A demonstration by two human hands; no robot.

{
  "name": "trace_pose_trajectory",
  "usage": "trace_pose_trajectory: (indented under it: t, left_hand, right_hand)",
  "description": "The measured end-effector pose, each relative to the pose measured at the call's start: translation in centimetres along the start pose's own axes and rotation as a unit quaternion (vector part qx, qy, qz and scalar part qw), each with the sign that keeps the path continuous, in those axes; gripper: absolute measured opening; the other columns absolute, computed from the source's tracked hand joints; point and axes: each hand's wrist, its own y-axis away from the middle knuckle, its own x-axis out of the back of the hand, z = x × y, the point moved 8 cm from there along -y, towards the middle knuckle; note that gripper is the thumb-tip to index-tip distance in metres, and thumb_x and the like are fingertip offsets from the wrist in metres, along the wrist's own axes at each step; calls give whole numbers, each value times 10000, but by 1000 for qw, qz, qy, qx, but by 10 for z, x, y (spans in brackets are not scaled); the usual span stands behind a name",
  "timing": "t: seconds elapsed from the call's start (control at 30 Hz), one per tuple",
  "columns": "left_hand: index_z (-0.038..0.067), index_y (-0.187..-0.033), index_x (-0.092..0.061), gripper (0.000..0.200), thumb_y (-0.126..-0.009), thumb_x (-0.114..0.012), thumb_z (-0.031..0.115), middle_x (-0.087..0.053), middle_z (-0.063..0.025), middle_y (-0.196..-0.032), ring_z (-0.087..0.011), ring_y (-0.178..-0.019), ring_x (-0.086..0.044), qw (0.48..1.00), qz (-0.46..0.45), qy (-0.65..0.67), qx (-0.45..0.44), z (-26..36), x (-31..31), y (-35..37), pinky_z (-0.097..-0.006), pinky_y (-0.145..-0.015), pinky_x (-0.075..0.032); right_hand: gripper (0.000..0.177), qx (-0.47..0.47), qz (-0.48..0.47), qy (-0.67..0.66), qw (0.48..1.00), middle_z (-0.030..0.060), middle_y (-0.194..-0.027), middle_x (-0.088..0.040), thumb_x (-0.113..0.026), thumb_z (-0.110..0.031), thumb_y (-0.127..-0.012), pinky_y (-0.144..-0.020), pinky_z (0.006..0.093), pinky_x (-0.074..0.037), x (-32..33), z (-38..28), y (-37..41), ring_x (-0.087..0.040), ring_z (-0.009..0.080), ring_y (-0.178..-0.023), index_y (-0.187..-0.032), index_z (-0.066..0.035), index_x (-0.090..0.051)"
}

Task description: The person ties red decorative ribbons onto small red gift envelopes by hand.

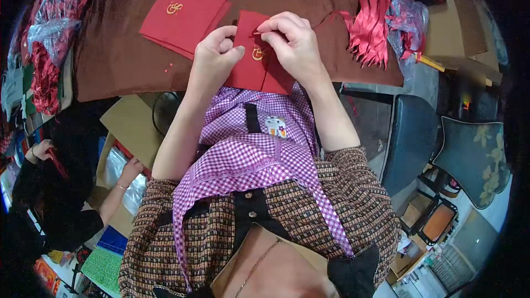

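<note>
A red fabric pouch [247, 72] with a gold monogram lies at the table's front edge, partly overhanging toward my lap. My left hand [216, 52] is closed at its left edge, fingers curled and thumb against the cloth. Over its upper right side, my right hand [291, 44] pinches a thin dark-red strip between thumb and forefinger; most of the strip is hidden. To the left sits a stack of red pouches [185, 14], the top one with the same gold monogram.
A brown cloth [118, 49] covers the table. Red ribbons [371, 22] lie at right beside a clear plastic bag [407, 19] and a cardboard box [455, 16]. Plastic-wrapped red goods [52, 38] line the left edge. Another person's hand [130, 172] is at lower left, over an open carton [130, 127].
</note>
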Motion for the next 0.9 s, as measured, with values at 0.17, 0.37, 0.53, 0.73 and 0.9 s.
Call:
trace_pose_trajectory:
  t: [0.17, 0.37, 0.53, 0.73, 0.9]
  left_hand:
    - [-44, -1092, -603, 313, -783, -634, -4, -402, 80, -629, -17, -582, -364, 997, 3, -70, -36, 16, -2, 5, -198, -523, -344]
    - [-75, -1135, -582, 352, -793, -634, -9, -409, 75, -658, -19, -617, -380, 1000, -21, 1, -22, 22, -1, 10, -189, -568, -362]
    - [-74, -1220, -528, 416, -817, -619, -23, -488, 71, -735, -20, -686, -464, 987, -81, 132, 40, 25, -10, 11, -175, -634, -400]
    - [-64, -1295, -475, 474, -838, -596, -24, -612, 4, -885, -49, -789, -557, 965, -125, 223, 62, 15, -15, 9, -201, -733, -466]
    - [-58, -1323, -458, 507, -838, -604, -25, -630, -2, -907, -53, -803, -572, 964, -134, 219, 70, 28, -20, 17, -207, -744, -479]
  right_hand:
    - [86, 26, 43, 55, 997, 34, -820, -660, -677, -63, -764, -854, 330, -392, 4, -17, 5, -612, 199, -833, -848, -69, -660]
    - [94, 46, 52, 78, 995, 36, -800, -657, -683, -62, -750, -838, 332, -383, 15, -30, 6, -604, 198, -796, -835, -66, -644]
    - [99, 83, 57, 132, 986, 27, -791, -651, -669, -37, -746, -856, 341, -360, 26, -50, 7, -608, 176, -786, -831, -81, -646]
    - [126, 86, 47, 131, 987, 21, -780, -648, -680, -16, -732, -855, 338, -360, 35, -62, 9, -604, 176, -759, -832, -84, -644]
    - [128, 79, 55, 130, 987, 24, -762, -648, -689, -13, -727, -849, 342, -368, 38, -65, 9, -598, 180, -733, -827, -83, -648]
